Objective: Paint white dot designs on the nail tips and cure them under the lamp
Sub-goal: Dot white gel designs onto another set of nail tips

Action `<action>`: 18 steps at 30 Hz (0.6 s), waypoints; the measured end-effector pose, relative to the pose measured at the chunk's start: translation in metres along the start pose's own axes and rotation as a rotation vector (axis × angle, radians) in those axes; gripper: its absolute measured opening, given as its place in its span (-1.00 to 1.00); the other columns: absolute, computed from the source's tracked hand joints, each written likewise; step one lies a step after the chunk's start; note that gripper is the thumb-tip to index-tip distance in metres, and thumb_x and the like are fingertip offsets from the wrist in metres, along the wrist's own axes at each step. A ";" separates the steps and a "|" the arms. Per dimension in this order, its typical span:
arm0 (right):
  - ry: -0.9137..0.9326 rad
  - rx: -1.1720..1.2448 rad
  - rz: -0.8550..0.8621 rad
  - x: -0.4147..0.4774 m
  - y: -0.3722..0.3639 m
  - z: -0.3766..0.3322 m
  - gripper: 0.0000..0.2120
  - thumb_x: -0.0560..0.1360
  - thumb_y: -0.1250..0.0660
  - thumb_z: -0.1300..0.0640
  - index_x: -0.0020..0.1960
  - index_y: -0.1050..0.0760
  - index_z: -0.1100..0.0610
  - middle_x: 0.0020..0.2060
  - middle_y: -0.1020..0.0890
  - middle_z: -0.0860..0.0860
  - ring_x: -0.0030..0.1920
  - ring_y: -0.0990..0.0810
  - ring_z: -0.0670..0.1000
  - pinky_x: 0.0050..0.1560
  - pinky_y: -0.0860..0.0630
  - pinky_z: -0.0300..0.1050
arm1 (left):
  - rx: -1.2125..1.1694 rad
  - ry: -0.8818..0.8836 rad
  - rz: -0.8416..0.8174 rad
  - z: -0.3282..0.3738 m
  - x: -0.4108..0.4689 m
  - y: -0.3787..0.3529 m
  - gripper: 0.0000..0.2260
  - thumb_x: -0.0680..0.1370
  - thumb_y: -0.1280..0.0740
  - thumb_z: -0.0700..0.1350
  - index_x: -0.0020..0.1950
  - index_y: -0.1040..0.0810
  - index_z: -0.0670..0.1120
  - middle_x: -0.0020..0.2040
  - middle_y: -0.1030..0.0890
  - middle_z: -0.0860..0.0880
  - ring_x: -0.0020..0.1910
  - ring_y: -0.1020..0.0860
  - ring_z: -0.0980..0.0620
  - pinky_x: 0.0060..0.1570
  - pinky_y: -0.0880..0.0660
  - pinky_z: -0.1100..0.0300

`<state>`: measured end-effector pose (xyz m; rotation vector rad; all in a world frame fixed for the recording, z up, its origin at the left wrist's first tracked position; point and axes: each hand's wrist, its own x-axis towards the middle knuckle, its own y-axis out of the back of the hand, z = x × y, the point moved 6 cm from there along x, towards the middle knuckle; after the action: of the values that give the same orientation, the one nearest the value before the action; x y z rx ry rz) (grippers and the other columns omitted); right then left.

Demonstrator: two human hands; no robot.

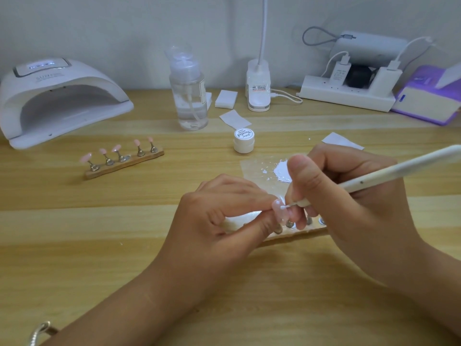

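Observation:
My left hand [219,211] pinches a pink nail tip [279,213] on its small metal stand, above a wooden holder strip [294,233]. My right hand [349,196] grips a white dotting pen [399,168], whose fine point touches the nail tip, which bears small white dots. A blob of white paint [282,171] lies on a clear palette sheet [254,171] just behind my hands. A second wooden strip [124,163] with several pink nail tips stands at the left. The white curing lamp [59,96] sits at the far left, its display lit.
A small white paint jar [244,140] stands behind the palette. A clear pump bottle [188,88], white pads [225,99], paper wipes [234,118], a desk lamp base [259,88], a power strip [346,96] with chargers and a purple box [429,101] line the back.

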<state>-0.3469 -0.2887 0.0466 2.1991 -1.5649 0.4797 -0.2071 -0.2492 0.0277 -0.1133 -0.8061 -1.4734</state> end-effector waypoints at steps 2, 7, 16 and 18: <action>-0.001 0.008 0.001 0.000 0.000 0.001 -0.63 0.58 -0.33 0.12 -0.37 -0.44 0.21 -0.53 -0.56 0.00 -0.55 -0.51 -0.08 -0.46 -0.40 -0.35 | -0.001 -0.002 -0.001 0.000 0.000 0.000 -0.91 0.53 -0.40 -0.01 -0.08 -0.72 0.11 -0.14 -0.70 0.18 -0.01 -0.64 0.04 0.06 -0.51 -0.08; -0.006 0.019 -0.004 -0.001 0.002 0.003 -0.64 0.56 -0.33 0.10 -0.37 -0.45 0.23 -0.52 -0.57 0.00 -0.55 -0.53 -0.06 -0.46 -0.42 -0.33 | 0.006 -0.019 -0.011 0.001 0.000 0.000 -0.91 0.54 -0.39 0.00 0.00 -0.68 0.10 -0.11 -0.69 0.21 0.00 -0.64 0.06 0.06 -0.51 -0.04; 0.016 0.163 0.078 0.015 0.014 -0.006 -0.66 0.54 -0.30 0.06 -0.42 -0.47 0.03 -0.55 -0.43 -0.16 -0.55 -0.37 -0.04 -0.50 -0.32 -0.23 | 0.020 0.023 0.006 -0.003 -0.001 0.001 -0.93 0.54 -0.43 -0.05 -0.10 -0.72 0.06 -0.11 -0.68 0.27 0.02 -0.63 0.10 0.09 -0.51 -0.01; 0.017 0.170 0.135 0.022 0.024 -0.006 -0.64 0.52 -0.33 0.03 -0.43 -0.40 0.05 -0.56 -0.36 -0.14 -0.54 -0.31 -0.06 -0.50 -0.29 -0.25 | 0.032 0.027 0.011 -0.003 -0.001 0.001 -0.93 0.55 -0.42 -0.03 -0.09 -0.71 0.06 -0.10 -0.68 0.27 0.01 -0.63 0.11 0.09 -0.50 0.03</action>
<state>-0.3628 -0.3108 0.0654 2.2138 -1.7289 0.6939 -0.2050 -0.2500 0.0258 -0.0737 -0.8054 -1.4485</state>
